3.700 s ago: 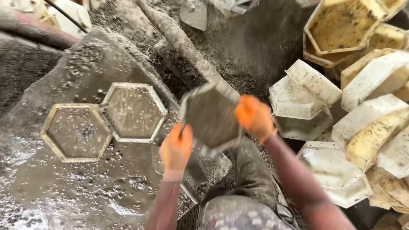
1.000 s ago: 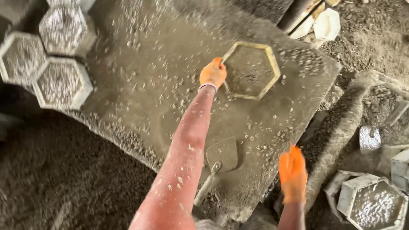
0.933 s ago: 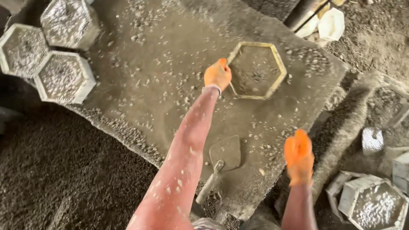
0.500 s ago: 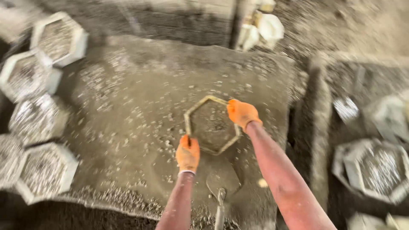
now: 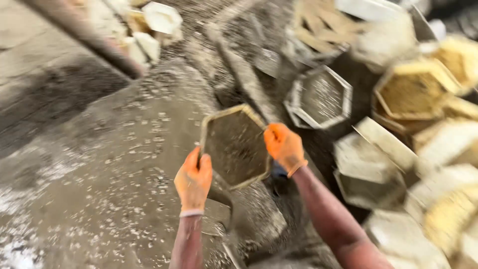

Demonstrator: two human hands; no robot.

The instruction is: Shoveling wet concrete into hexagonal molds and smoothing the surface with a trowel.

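A hexagonal mould (image 5: pixel 235 145), grey inside with a yellowish rim, is held tilted in the air above a wet concrete slab (image 5: pixel 99 164). My left hand (image 5: pixel 193 180), in an orange glove, grips the mould's lower left edge. My right hand (image 5: pixel 284 147), also gloved in orange, grips its right edge. A trowel blade (image 5: pixel 216 219) lies on the slab just below my left wrist.
A heap of empty hexagonal moulds (image 5: pixel 423 149), white and yellowish, fills the right side; one grey mould (image 5: pixel 319 97) lies just beyond the held one. A dark pole (image 5: pixel 84 37) crosses the top left. More moulds (image 5: pixel 149 25) sit at the top.
The mould lay flat on the slab with both hands at its edges; now it is lifted and tilted, and the view has swung right toward the heap of moulds.
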